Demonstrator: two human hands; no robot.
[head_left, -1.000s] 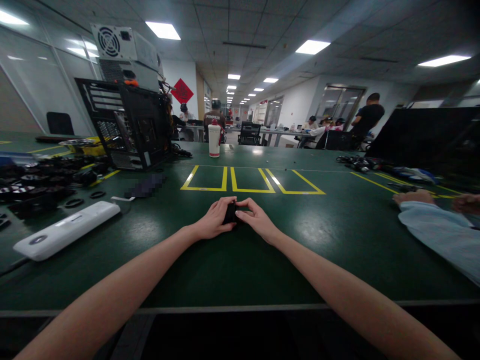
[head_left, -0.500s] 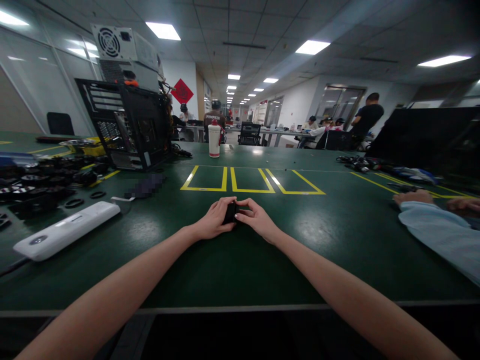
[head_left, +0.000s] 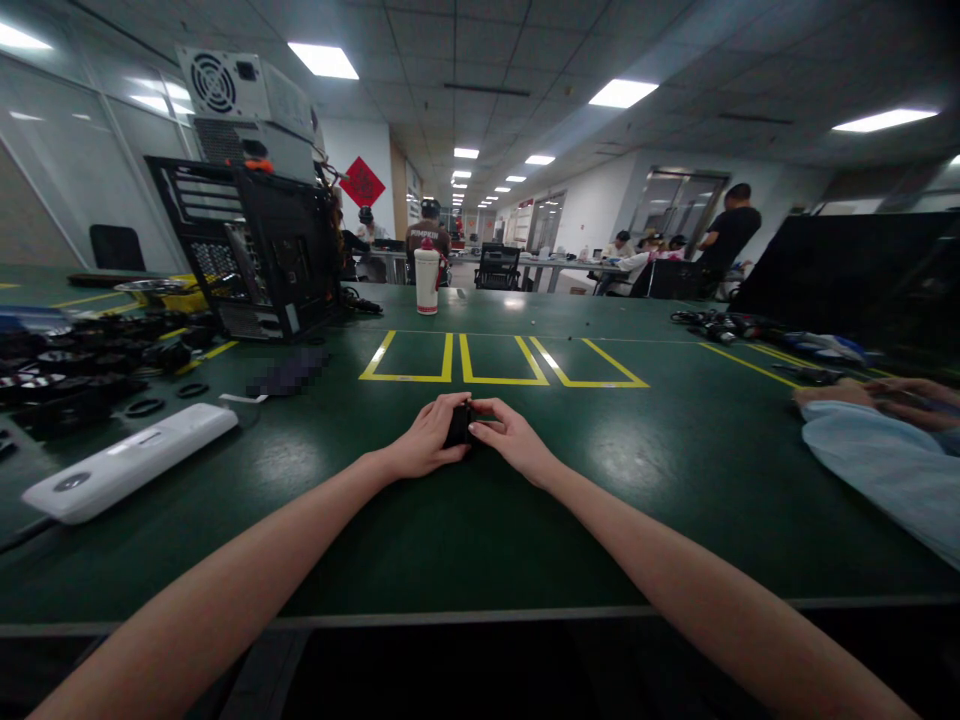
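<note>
A small black block-like object [head_left: 458, 427] stands on the green table between my hands; its exact kind does not show. My left hand [head_left: 429, 437] is wrapped over its left side, fingers across the top and thumb at the near edge. From the right, the thumb and fingers of my right hand [head_left: 511, 437] pinch at its right edge. Something small may be between those right fingertips, but I cannot make it out. Most of the black object is covered by my left fingers.
Yellow tape outlines [head_left: 504, 380] lie beyond my hands. A white power strip [head_left: 131, 462], black rings [head_left: 144, 408] and an open computer case [head_left: 259, 250] are on the left. A white cup [head_left: 427, 282] stands farther back. At right, a co-worker's blue sleeve [head_left: 874, 465] rests on the table.
My hands keep almost the same hold on the black object. The view has shifted very slightly. At right, the co-worker's hands have moved a little.
</note>
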